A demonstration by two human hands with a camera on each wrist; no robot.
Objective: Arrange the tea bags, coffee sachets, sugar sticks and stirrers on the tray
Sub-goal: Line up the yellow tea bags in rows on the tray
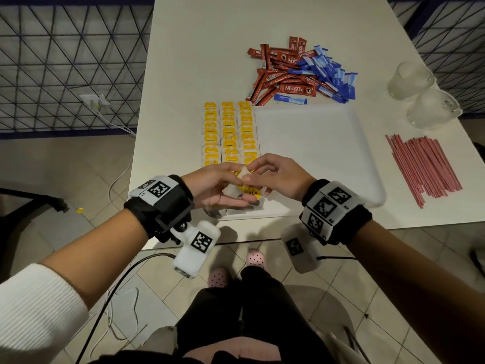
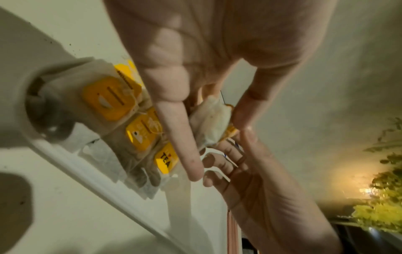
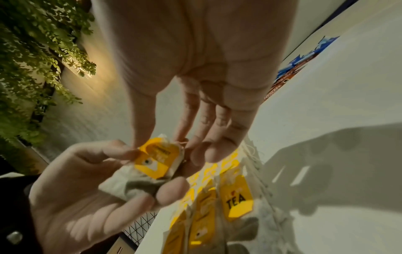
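A tea bag [image 1: 234, 189] with a yellow tag is held just above the near left corner of the white tray [image 1: 315, 158]. My left hand [image 1: 231, 187] cradles its pouch between thumb and fingers. My right hand [image 1: 256, 177] pinches the tag end [image 3: 152, 161]. Three columns of yellow-tagged tea bags [image 1: 229, 132] lie along the tray's left side, and more lie under my hands [image 2: 117, 103]. Red coffee sachets [image 1: 283, 72] and blue sugar sticks [image 1: 328, 72] are piled beyond the tray. Pink stirrers [image 1: 422, 166] lie on the table to its right.
Two clear glasses [image 1: 409, 80] [image 1: 433, 109] stand at the table's right edge, behind the stirrers. The white table [image 1: 196, 61] ends just in front of the tray. Cables run over the tiled floor on the left.
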